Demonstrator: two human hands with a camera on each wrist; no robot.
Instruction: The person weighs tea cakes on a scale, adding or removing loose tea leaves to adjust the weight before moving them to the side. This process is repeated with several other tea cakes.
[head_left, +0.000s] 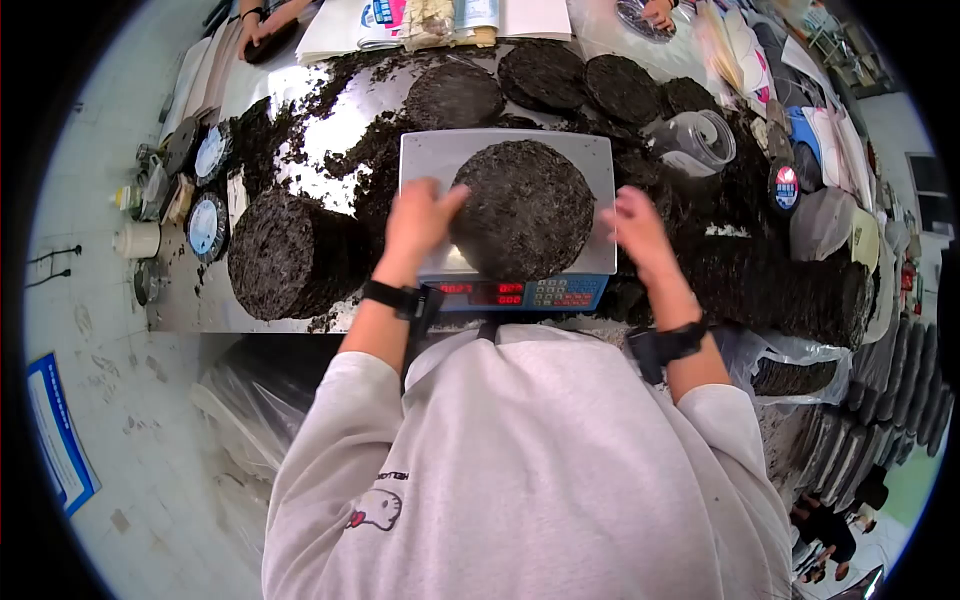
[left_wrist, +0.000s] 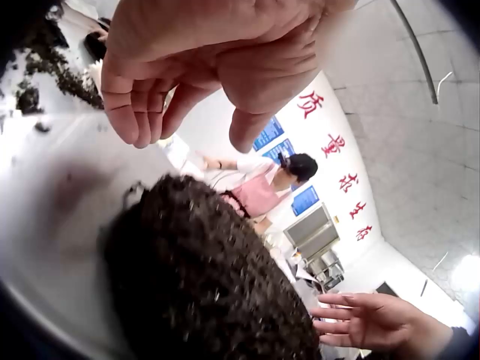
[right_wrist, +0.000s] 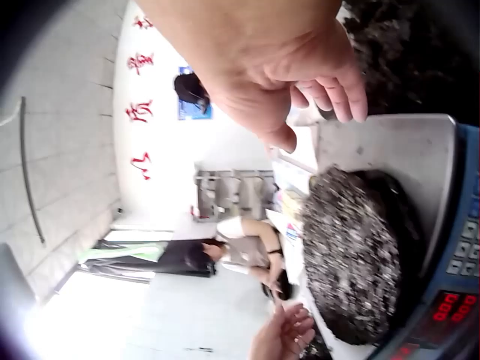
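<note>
Dark round cake (head_left: 524,210) lies on the metal platform (head_left: 425,152) of the scale, with one broad face up, and we see red digits lit on the display (head_left: 497,293) along the near side. We hold our left hand (head_left: 420,225) open beside the cake's left edge, thumb towards it and fingers loosely bent; the left wrist view shows it apart from the cake. Our right hand (head_left: 640,228) is open too, off the right edge, fingers slightly curved and holding nothing. Together our hands stand wide, with the cake between them.

On the worktop (head_left: 348,112), to our left, we see a thick dark block (head_left: 285,255). Loose dark flakes (head_left: 372,160) are scattered around, more flat dark cakes (head_left: 455,97) lie beyond the scale, and a clear jar (head_left: 693,143) sits to the far right.
</note>
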